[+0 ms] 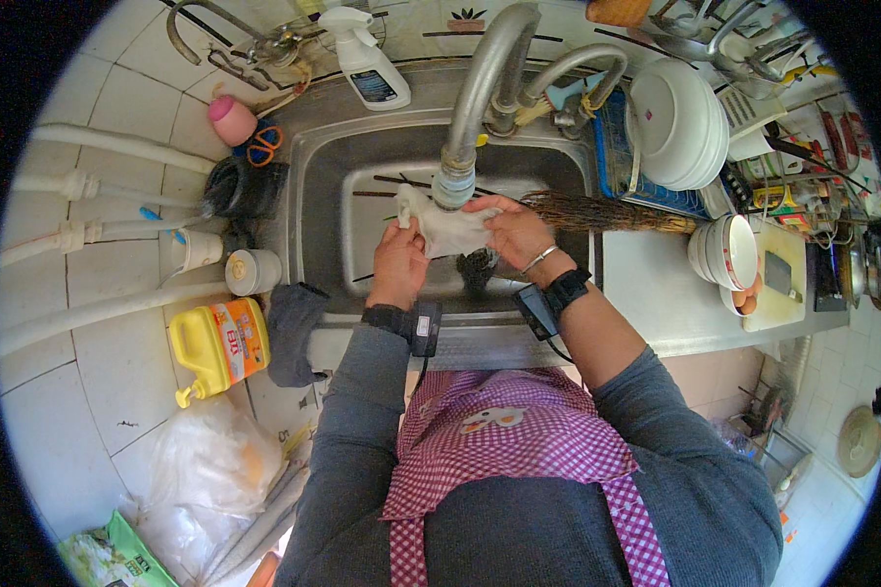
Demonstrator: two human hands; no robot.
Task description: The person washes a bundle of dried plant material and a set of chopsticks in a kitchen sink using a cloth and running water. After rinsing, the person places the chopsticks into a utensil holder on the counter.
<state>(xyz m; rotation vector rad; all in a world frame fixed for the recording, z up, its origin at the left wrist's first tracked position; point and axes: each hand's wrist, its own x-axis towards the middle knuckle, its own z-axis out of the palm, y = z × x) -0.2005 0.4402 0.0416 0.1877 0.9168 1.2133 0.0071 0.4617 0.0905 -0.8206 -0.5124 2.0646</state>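
Note:
Both of my hands hold a white cloth over a stainless steel sink, just below the mouth of the faucet. My left hand grips the cloth's left end, and my right hand has its right end between thumb and fingers. Part of the cloth is hidden behind the faucet's nozzle. Several chopsticks lie on the sink's bottom. Under the cloth, a dark scrubbing pad rests in the basin. A twig brush extends over the sink's right rim, behind my right hand.
White plates stand in a blue rack at the right. Stacked bowls, eggs and a cutting board with a cleaver sit on the right counter. A spray bottle stands behind the sink; a yellow detergent jug is at left.

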